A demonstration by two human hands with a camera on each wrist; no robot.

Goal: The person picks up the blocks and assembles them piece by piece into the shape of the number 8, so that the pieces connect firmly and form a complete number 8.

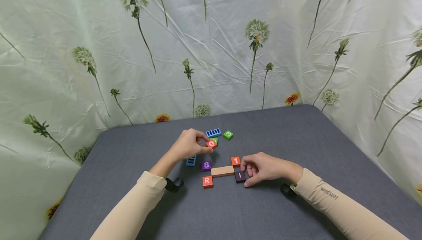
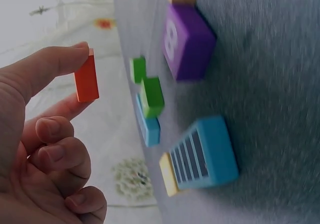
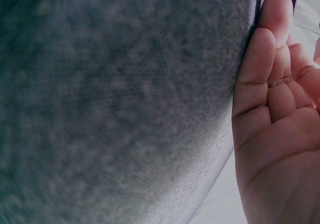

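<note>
Between thumb and forefinger, my left hand (image 1: 189, 145) pinches a thin orange block (image 1: 211, 144) marked with a white round character, raised above the table. In the left wrist view that orange block (image 2: 87, 78) shows edge-on, the other fingers curled. My right hand (image 1: 263, 166) rests at the right end of a small arrangement, fingers loosely bent beside a black block (image 1: 240, 176) with a white stroke and an orange "1" block (image 1: 235, 161). A plain wooden bar (image 1: 222, 171) joins these to a purple "8" block (image 1: 206, 165) and an orange "R" block (image 1: 207, 181).
Behind the left hand lie a blue block with dark bars (image 1: 213, 133), a green "3" block (image 1: 228, 135) and another green block (image 2: 152, 96), partly covered in the head view. A second blue barred block (image 1: 191, 161) sits left. Floral cloth (image 1: 224, 49) hangs behind the grey table (image 1: 280, 133).
</note>
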